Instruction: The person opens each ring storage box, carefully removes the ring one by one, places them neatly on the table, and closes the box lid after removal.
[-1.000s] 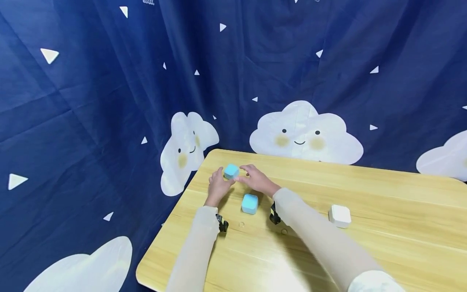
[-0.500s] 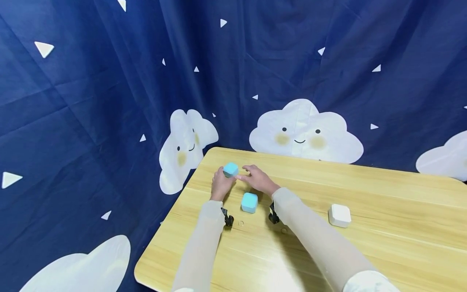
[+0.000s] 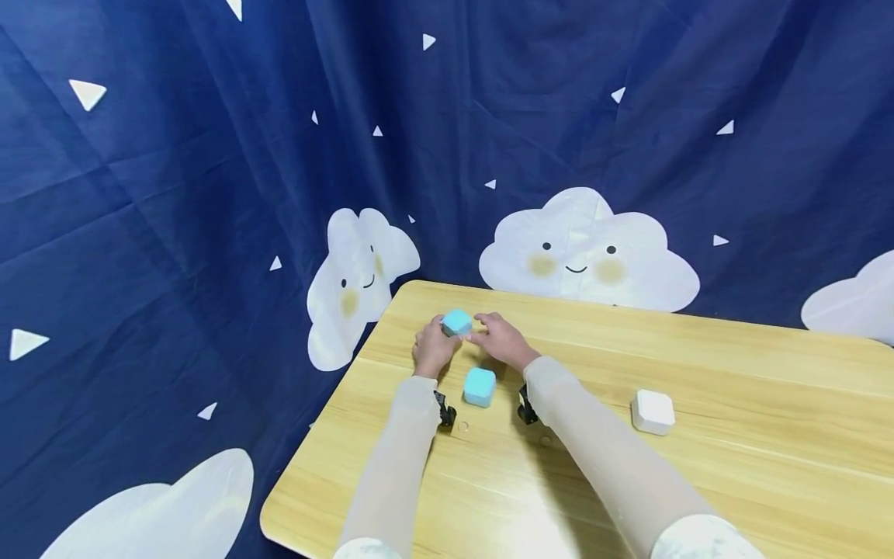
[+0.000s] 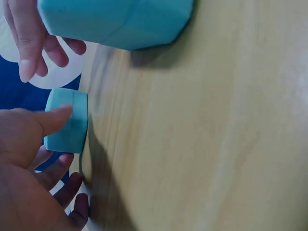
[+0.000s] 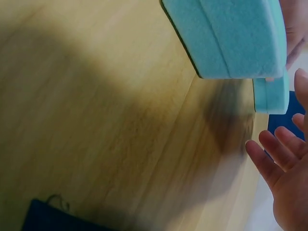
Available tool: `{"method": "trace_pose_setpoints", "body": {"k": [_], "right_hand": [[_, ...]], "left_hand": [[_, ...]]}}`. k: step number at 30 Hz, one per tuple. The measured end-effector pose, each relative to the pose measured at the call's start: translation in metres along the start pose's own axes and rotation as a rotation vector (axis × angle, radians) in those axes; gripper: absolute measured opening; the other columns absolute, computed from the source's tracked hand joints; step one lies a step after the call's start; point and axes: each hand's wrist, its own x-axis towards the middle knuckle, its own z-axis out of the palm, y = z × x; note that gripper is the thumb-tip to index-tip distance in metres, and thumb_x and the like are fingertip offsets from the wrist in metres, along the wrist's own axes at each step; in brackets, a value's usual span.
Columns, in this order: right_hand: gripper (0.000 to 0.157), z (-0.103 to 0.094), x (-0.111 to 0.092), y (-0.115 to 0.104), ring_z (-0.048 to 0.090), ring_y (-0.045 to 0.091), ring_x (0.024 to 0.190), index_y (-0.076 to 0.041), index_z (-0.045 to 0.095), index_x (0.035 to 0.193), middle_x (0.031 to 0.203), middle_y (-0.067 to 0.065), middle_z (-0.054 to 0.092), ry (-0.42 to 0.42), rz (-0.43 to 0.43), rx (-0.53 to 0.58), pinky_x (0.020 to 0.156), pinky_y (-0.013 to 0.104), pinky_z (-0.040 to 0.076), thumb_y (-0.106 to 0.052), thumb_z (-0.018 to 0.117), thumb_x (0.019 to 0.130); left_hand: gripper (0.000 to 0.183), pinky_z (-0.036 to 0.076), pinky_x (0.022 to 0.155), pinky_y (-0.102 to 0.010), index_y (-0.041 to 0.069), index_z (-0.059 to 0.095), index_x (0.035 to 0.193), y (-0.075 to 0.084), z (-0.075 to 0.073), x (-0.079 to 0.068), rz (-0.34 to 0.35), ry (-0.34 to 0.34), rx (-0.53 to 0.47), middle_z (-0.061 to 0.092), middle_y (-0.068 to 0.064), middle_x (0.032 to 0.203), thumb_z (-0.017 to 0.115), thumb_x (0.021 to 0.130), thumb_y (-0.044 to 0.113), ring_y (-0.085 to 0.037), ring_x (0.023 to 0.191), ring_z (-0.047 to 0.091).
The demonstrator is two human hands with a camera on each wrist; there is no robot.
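In the head view, my left hand (image 3: 434, 346) holds a light-blue block (image 3: 457, 322) with rounded edges, near the far left of the table. From the left wrist, the thumb lies across that block (image 4: 66, 127) and the fingers reach behind it. My right hand (image 3: 504, 341) is at the block's right side with fingers spread, thumb tip close to its near edge. Seen from the right wrist, its fingers (image 5: 276, 151) are extended and hold nothing. A second light-blue block (image 3: 479, 387) rests on the table nearer the body, between the forearms. Part of it (image 5: 231, 38) fills the right wrist view's top.
A white block (image 3: 653, 411) sits on the wooden table (image 3: 768, 481) to the right of the right forearm. Dark blue curtain (image 3: 545, 116) with white clouds and triangles hangs behind the table's far and left edges.
My left hand has closed its fingers around the far light-blue block and shifted it slightly right. My right hand stays beside it, moving only a little. The other blocks have stayed put.
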Motion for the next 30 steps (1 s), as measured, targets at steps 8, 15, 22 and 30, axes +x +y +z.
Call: {"method": "trace_pose_setpoints", "body": {"k": [8, 15, 22, 30], "right_hand": [[0.077, -0.007, 0.003, 0.006, 0.047, 0.034, 0.125, -0.005, 0.027, 0.149, 0.14, 0.02, 0.045, -0.011, 0.064, -0.019, 0.103, 0.051, 0.038, -0.041, 0.063, 0.09], [0.071, -0.012, 0.006, 0.011, 0.049, 0.032, 0.124, -0.007, 0.031, 0.148, 0.138, 0.017, 0.047, -0.015, 0.08, -0.027, 0.103, 0.05, 0.039, -0.028, 0.066, 0.09], [0.069, -0.014, 0.008, 0.002, 0.046, 0.032, 0.127, -0.007, 0.035, 0.147, 0.14, 0.018, 0.046, -0.04, 0.095, -0.078, 0.104, 0.049, 0.038, -0.021, 0.068, 0.088], [0.058, -0.026, 0.009, 0.003, 0.05, 0.031, 0.123, -0.005, 0.048, 0.138, 0.135, 0.016, 0.053, -0.097, 0.087, -0.103, 0.1, 0.05, 0.041, -0.017, 0.07, 0.086]], "left_hand": [[0.06, 0.028, 0.098, -0.056, 0.024, 0.05, 0.136, 0.008, 0.006, 0.002, 0.008, -0.06, -0.025, 0.06, -0.001, 0.127, 0.071, 0.082, 0.04, -0.034, 0.115, 0.045], [0.053, 0.026, 0.099, -0.054, 0.026, 0.051, 0.135, 0.01, 0.003, 0.003, 0.048, -0.128, -0.024, 0.062, 0.002, 0.123, 0.069, 0.086, 0.037, -0.031, 0.113, 0.043], [0.05, 0.025, 0.099, -0.052, 0.029, 0.055, 0.13, 0.013, 0.001, 0.004, 0.052, -0.176, -0.044, 0.063, 0.004, 0.121, 0.073, 0.084, 0.036, -0.028, 0.112, 0.041], [0.051, 0.021, 0.098, -0.052, 0.029, 0.056, 0.13, 0.015, 0.0, 0.005, 0.07, -0.245, -0.067, 0.063, 0.006, 0.123, 0.074, 0.083, 0.033, -0.029, 0.114, 0.038]]}}
